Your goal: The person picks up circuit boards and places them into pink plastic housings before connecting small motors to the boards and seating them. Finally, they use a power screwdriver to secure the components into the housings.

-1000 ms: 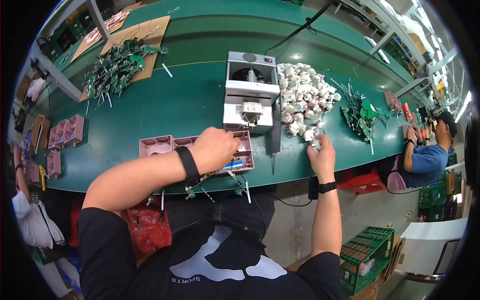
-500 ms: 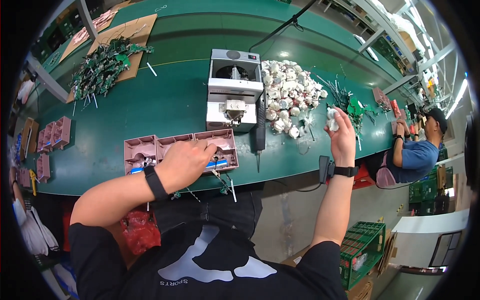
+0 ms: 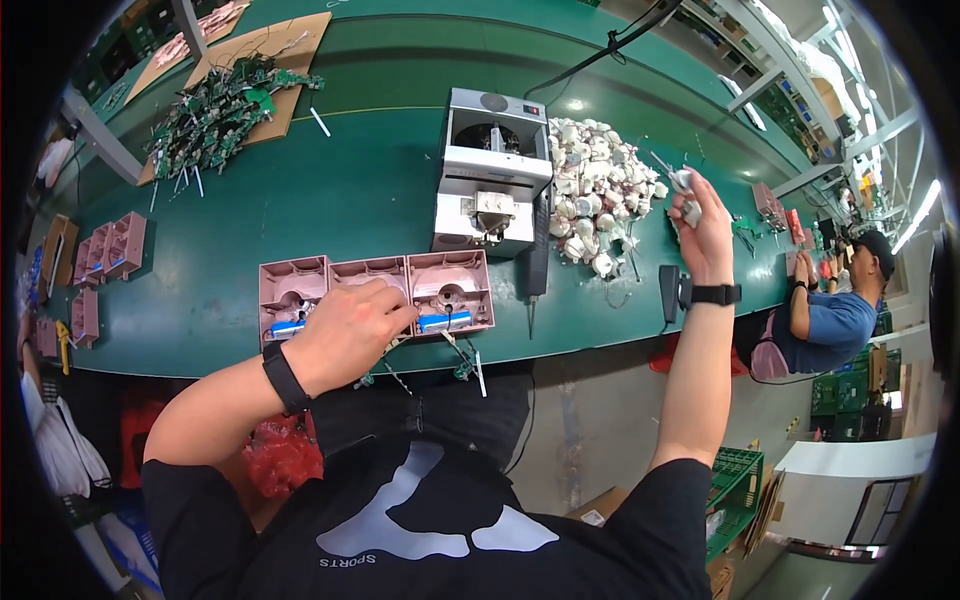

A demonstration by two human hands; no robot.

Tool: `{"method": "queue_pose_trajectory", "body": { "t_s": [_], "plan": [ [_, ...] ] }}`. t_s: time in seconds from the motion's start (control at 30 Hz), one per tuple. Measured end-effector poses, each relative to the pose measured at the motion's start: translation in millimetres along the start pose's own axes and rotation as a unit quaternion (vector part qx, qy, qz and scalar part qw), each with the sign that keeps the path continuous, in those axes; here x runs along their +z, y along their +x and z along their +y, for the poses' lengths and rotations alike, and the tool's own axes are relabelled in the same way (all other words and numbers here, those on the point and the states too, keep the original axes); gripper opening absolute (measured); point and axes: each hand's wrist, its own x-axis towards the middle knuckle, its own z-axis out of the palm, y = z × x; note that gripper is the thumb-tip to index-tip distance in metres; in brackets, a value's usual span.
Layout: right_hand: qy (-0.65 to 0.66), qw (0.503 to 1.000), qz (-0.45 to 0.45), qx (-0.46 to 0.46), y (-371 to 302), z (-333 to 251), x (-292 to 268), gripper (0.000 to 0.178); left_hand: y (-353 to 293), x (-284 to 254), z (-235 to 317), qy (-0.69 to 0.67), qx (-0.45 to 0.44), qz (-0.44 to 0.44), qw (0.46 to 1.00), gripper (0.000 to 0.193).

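Note:
Three open pink plastic housings (image 3: pixel 478 262) stand in a row at the front of the bench, with blue cylinders (image 3: pixel 445 322) and wires inside. My left hand (image 3: pixel 350 332) bends over the middle housing, fingers curled together; its fingertips hide whatever they pinch. Small green circuit boards (image 3: pixel 462 370) and white strips hang on wires over the bench edge. Raised at the right, my right hand (image 3: pixel 708 235) is closed around small white round parts (image 3: pixel 690 210). To its left lies a large heap of similar white parts (image 3: pixel 595 190).
A grey-white machine (image 3: pixel 490 165) stands mid-bench, a black electric screwdriver (image 3: pixel 539 260) beside it. Green circuit boards (image 3: pixel 215 120) are heaped on cardboard at far left. More pink housings (image 3: pixel 125 245) sit at left. A co-worker (image 3: pixel 838 300) sits at right; a green crate (image 3: pixel 738 490) stands below.
My left hand has shifted left from the right-hand housing toward the middle one, uncovering more of the former. My right hand has risen and moved farther off, still holding white parts. The whole view has shifted slightly.

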Motion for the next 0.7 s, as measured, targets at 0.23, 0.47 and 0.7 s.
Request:
{"method": "queue_pose_trajectory", "body": {
  "t_s": [0.23, 0.47, 0.7],
  "plan": [
    [-0.24, 0.97, 0.045, -0.012, -3.8, 16.2, 2.6, 0.028, -10.5, 1.7, 10.8, -0.019, 0.001, -0.016, 1.0, 0.02],
    [-0.222, 0.969, 0.1, -0.03, 9.1, -6.9, -23.3, 0.03, -6.0, -9.5, 16.8, -0.028, -0.037, -0.013, 0.999, 0.046],
    [-0.184, 0.975, 0.034, -0.122, 26.5, -69.9, 17.1, 0.029, 3.8, -39.4, 38.2, -0.08, -0.056, 0.108, 0.989, 0.061]
  ]
}}
